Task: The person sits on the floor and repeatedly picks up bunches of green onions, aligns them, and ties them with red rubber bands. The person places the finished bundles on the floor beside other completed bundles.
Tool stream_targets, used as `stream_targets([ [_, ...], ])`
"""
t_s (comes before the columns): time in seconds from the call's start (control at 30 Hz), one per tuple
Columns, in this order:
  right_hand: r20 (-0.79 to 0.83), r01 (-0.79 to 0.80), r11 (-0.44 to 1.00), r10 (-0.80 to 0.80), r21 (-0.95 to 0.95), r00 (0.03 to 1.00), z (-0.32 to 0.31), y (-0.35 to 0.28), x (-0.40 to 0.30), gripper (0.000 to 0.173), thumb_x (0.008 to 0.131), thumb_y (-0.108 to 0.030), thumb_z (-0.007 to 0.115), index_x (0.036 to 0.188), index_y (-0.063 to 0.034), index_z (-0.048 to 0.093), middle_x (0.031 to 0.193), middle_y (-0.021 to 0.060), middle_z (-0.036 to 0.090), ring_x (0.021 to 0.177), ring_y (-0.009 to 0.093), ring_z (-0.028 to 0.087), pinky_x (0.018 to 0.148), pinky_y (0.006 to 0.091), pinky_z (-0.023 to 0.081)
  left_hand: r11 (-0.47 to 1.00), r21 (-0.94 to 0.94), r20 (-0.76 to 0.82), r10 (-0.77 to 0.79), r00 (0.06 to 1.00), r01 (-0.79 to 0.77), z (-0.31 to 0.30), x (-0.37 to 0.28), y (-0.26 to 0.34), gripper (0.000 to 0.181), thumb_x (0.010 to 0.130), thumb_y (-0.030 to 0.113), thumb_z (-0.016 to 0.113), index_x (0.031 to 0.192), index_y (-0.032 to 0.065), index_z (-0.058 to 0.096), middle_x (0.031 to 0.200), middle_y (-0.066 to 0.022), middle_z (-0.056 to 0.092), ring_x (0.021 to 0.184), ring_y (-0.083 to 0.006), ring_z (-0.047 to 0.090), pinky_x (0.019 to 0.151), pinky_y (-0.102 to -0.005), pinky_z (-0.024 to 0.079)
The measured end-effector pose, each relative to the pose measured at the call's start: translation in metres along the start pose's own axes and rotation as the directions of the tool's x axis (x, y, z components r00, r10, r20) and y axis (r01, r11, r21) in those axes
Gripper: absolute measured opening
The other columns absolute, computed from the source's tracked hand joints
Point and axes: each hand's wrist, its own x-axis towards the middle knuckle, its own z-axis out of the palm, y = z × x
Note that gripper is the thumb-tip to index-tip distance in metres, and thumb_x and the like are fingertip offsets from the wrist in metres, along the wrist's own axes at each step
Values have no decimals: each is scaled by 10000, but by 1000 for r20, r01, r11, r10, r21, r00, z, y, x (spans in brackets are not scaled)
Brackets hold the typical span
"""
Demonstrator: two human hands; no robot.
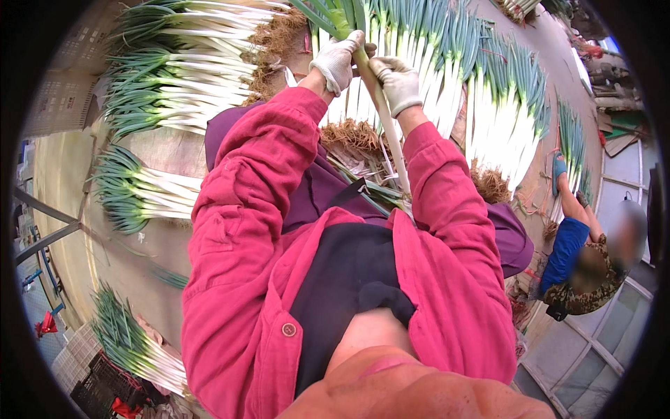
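My left hand (335, 60), in a whitish knit glove, is closed around the upper stalk of a long green onion (382, 102), just below its green leaves. The stalk slants down to my lap, its lower end between my forearms. On the stalk's other side, my right hand (395, 81), gloved alike, has its thumb and fingertips at the outer layer; whether they pinch a strip of it is too small to tell. Beneath and beyond my hands lie rows of green onions (429, 68) with white stalks, and brown roots (353, 134) show below my wrists.
Piles of green onions (188, 68) lie at the left, a smaller bundle (162, 191) below them. More bundles (502, 115) lie at the right. Loose leaves and peelings (366, 167) are by my lap. A co-worker (581, 262) sits at the far right. Plastic crates (63, 99) stand at the left edge.
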Motion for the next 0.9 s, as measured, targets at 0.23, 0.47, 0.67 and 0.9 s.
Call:
stream_targets([
  [0.23, -284, -270, 823, 139, -499, 949, -64, 69, 42, 433, 866, -198, 575, 1237, -5, 464, 976, 155, 658, 825, 209, 651, 711, 315, 524, 993, -115, 29, -3, 1000, 6, -11, -9, 4, 244, 911, 177, 550, 1090, 33, 470, 889, -155, 615, 838, -288, 624, 690, -480, 547],
  [0.47, 432, 122, 865, 117, -487, 894, 23, 12, -19, 591, 820, -433, 631, 1234, -39, 485, 936, 112, 630, 825, 211, 596, 733, 306, 486, 994, -107, -268, -27, 963, -2, -23, -6, 22, 270, 901, 332, 526, 906, 62, 527, 725, -112, 562, 614, -278, 542, 565, -419, 485],
  [0.67, 363, 153, 513, 338, -844, 868, -44, 49, -87, 426, 797, -408, 621, 1040, -61, 574, 796, 148, 631, 739, 284, 625, 674, 376, 492, 942, -174, -414, 194, 889, -286, -74, 22, 58, 247, 895, 308, 533, 810, 77, 542, 612, -54, 523, 539, -199, 509, 518, -357, 460],
  [0.9, 197, 16, 417, 395, -909, 897, -101, 33, -157, 385, 817, -364, 621, 1043, -57, 562, 852, 178, 634, 789, 329, 634, 703, 390, 494, 935, -136, -449, 237, 861, -328, -100, 17, 66, 214, 893, 262, 531, 827, 59, 542, 619, -66, 535, 548, -204, 526, 523, -359, 471],
])
